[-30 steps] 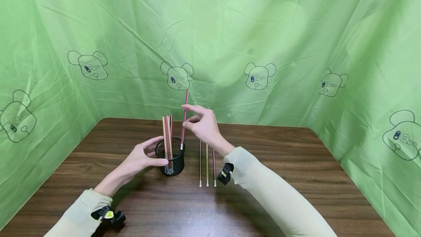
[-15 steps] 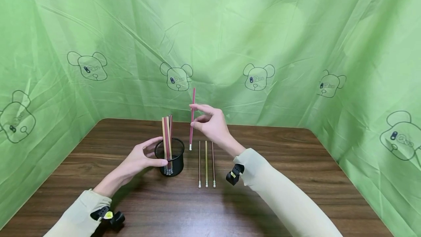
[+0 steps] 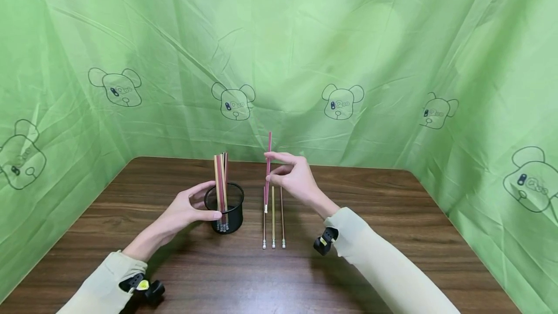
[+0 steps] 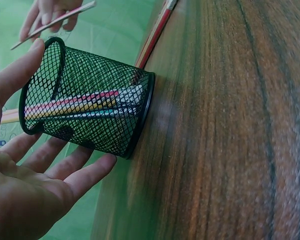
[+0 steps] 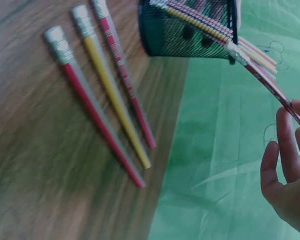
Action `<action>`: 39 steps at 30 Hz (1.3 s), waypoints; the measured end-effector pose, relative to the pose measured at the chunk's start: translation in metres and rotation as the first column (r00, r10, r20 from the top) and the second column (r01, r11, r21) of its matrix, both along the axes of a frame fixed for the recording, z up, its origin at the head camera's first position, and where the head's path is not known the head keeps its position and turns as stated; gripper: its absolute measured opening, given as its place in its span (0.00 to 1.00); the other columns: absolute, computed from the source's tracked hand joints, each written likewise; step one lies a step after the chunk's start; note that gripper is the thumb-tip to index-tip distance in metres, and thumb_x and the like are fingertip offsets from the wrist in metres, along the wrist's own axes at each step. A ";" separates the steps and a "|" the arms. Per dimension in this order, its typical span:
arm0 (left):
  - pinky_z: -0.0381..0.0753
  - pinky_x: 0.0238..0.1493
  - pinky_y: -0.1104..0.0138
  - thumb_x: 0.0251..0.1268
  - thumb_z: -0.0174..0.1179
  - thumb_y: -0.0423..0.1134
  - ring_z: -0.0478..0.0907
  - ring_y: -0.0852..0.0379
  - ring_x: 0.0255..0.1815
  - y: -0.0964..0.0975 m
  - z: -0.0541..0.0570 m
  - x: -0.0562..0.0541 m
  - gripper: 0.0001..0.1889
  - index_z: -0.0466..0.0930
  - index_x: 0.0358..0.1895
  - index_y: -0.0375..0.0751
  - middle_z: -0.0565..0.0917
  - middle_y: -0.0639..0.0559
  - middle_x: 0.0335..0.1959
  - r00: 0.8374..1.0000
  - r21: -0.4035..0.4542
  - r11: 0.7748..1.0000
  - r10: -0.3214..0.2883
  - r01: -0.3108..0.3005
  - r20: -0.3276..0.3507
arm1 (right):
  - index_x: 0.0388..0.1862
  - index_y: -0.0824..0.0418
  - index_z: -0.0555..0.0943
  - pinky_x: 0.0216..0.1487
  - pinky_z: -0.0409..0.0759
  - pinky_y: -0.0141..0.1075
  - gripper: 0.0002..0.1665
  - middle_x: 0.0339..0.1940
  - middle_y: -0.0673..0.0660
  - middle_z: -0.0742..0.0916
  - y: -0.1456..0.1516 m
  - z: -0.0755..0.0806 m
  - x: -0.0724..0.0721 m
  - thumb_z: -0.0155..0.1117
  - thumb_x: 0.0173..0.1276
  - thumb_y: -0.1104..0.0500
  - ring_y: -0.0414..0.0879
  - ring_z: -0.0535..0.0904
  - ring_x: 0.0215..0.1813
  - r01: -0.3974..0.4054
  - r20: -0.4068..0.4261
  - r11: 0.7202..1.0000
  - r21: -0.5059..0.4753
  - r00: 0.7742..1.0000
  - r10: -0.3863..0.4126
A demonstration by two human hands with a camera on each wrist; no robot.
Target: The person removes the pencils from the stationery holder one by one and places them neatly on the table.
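My left hand [image 3: 185, 210] holds a black mesh pencil cup [image 3: 234, 218], thumb at its near rim and fingers round the far side. Several red and yellow pencils [image 3: 221, 178] lean inside, eraser ends down, as the left wrist view shows through the mesh. In my right hand [image 3: 298, 178], a red pencil [image 3: 267, 190] is pinched between thumb and fingers, nearly upright with its white eraser low. It hangs over the far part of three pencils lying side by side: a red one [image 5: 97, 120], a yellow one [image 5: 112, 90] and another red one [image 5: 122, 75].
The dark wooden table [image 3: 209, 275] reaches back to a green cloth [image 3: 287, 52] with bear-head prints, which hangs on the far side and both flanks. Both wrists wear black straps with small cameras [image 3: 154, 290].
My right hand has carried the red pencil from over the cup's rim to the right and lowered it above the lying pencils. My left hand and the cup stay in place.
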State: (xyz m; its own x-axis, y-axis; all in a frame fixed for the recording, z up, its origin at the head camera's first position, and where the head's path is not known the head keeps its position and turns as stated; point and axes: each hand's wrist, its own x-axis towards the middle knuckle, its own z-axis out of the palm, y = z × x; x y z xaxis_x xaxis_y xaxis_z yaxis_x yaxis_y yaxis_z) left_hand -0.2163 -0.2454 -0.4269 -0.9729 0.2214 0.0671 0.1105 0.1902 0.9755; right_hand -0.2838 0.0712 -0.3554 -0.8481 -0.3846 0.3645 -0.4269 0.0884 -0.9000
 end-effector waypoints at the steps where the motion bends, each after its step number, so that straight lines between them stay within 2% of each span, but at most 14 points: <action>1: 0.76 0.62 0.66 0.59 0.79 0.35 0.76 0.40 0.69 0.000 0.000 0.000 0.48 0.63 0.82 0.40 0.75 0.36 0.72 1.000 0.000 1.000 -0.001 0.001 -0.002 | 0.65 0.55 0.86 0.45 0.87 0.39 0.33 0.64 0.55 0.85 0.002 -0.002 0.000 0.74 0.61 0.74 0.52 0.91 0.45 0.000 0.006 1.000 0.003 1.000 0.000; 6: 0.75 0.63 0.65 0.59 0.79 0.35 0.76 0.40 0.69 0.000 0.001 0.000 0.48 0.63 0.81 0.40 0.76 0.37 0.72 1.000 0.002 1.000 0.000 0.000 -0.006 | 0.65 0.56 0.86 0.46 0.87 0.42 0.34 0.64 0.53 0.86 0.016 -0.012 -0.001 0.76 0.60 0.74 0.52 0.91 0.44 0.011 0.019 0.999 0.040 1.000 -0.012; 12: 0.75 0.60 0.69 0.59 0.79 0.35 0.75 0.40 0.70 0.000 0.002 0.000 0.48 0.63 0.81 0.40 0.75 0.37 0.73 1.000 0.000 1.000 0.002 -0.002 -0.004 | 0.67 0.61 0.84 0.47 0.88 0.43 0.35 0.67 0.59 0.84 0.032 -0.021 0.000 0.76 0.59 0.75 0.55 0.91 0.44 0.008 0.060 0.997 0.071 0.998 -0.012; 17: 0.76 0.59 0.69 0.59 0.79 0.35 0.76 0.39 0.69 0.000 0.002 0.000 0.48 0.63 0.81 0.40 0.76 0.36 0.72 1.000 0.007 1.000 0.002 -0.002 0.000 | 0.68 0.62 0.83 0.50 0.87 0.45 0.36 0.69 0.61 0.83 0.045 -0.032 -0.002 0.76 0.60 0.76 0.56 0.91 0.45 -0.006 0.126 0.993 0.116 0.992 -0.008; 22: 0.76 0.59 0.68 0.59 0.80 0.35 0.76 0.40 0.69 0.000 0.001 0.000 0.48 0.63 0.81 0.41 0.76 0.36 0.72 1.000 0.005 1.000 0.001 -0.001 0.002 | 0.67 0.63 0.83 0.52 0.86 0.44 0.35 0.65 0.62 0.86 0.057 -0.043 -0.004 0.75 0.59 0.77 0.54 0.92 0.42 -0.010 0.170 0.983 0.183 0.985 -0.022; 25: 0.77 0.59 0.68 0.59 0.80 0.36 0.76 0.40 0.69 0.000 0.001 0.000 0.48 0.63 0.81 0.41 0.76 0.36 0.72 1.000 0.003 1.000 0.000 0.000 0.005 | 0.66 0.63 0.84 0.46 0.85 0.36 0.36 0.61 0.64 0.87 0.061 -0.051 -0.005 0.75 0.57 0.76 0.52 0.92 0.37 -0.011 0.172 0.969 0.248 0.984 -0.033; 28: 0.77 0.59 0.68 0.59 0.79 0.36 0.76 0.39 0.69 0.000 0.001 0.000 0.48 0.63 0.82 0.40 0.76 0.36 0.72 1.000 0.002 1.000 0.001 -0.001 0.008 | 0.65 0.62 0.85 0.33 0.77 0.30 0.36 0.59 0.67 0.87 0.064 -0.057 -0.006 0.76 0.55 0.76 0.46 0.89 0.29 -0.008 0.175 0.954 0.300 0.983 -0.047; 30: 0.77 0.59 0.68 0.59 0.79 0.36 0.76 0.39 0.69 0.000 0.002 0.000 0.48 0.62 0.82 0.40 0.76 0.36 0.72 1.000 0.000 1.000 0.002 -0.002 0.009 | 0.65 0.64 0.85 0.28 0.71 0.30 0.36 0.58 0.69 0.87 0.065 -0.061 -0.007 0.76 0.54 0.75 0.42 0.84 0.23 -0.010 0.183 0.949 0.316 0.982 -0.050; 32: 0.77 0.59 0.67 0.59 0.79 0.36 0.76 0.39 0.69 0.000 0.002 0.000 0.48 0.62 0.82 0.40 0.76 0.35 0.72 1.000 -0.003 1.000 0.003 -0.003 0.009 | 0.65 0.64 0.85 0.27 0.70 0.30 0.36 0.57 0.68 0.88 0.066 -0.063 -0.006 0.77 0.53 0.75 0.37 0.75 0.18 0.005 0.182 0.940 0.341 0.981 -0.071; 35: 0.77 0.59 0.67 0.59 0.80 0.36 0.77 0.40 0.68 0.000 0.001 0.000 0.48 0.63 0.82 0.41 0.76 0.35 0.72 1.000 -0.005 1.000 0.004 -0.004 0.010 | 0.64 0.64 0.86 0.34 0.75 0.32 0.36 0.58 0.62 0.89 0.066 -0.065 -0.006 0.78 0.52 0.74 0.37 0.65 0.16 0.033 0.164 0.923 0.383 0.981 -0.103; 37: 0.78 0.59 0.67 0.59 0.80 0.36 0.77 0.40 0.68 0.000 0.001 0.000 0.48 0.63 0.82 0.41 0.76 0.36 0.72 1.000 -0.004 1.000 0.003 -0.003 0.010 | 0.63 0.62 0.87 0.45 0.78 0.35 0.36 0.60 0.58 0.88 0.065 -0.066 -0.006 0.80 0.51 0.72 0.40 0.70 0.23 0.058 0.143 0.910 0.410 0.982 -0.127; 39: 0.78 0.59 0.67 0.59 0.80 0.36 0.77 0.40 0.68 0.000 0.001 0.000 0.48 0.63 0.82 0.41 0.76 0.36 0.72 1.000 -0.002 1.000 0.003 -0.003 0.009 | 0.61 0.61 0.88 0.55 0.78 0.41 0.35 0.60 0.55 0.89 0.065 -0.067 -0.007 0.81 0.50 0.72 0.44 0.77 0.36 0.074 0.129 0.901 0.427 0.981 -0.142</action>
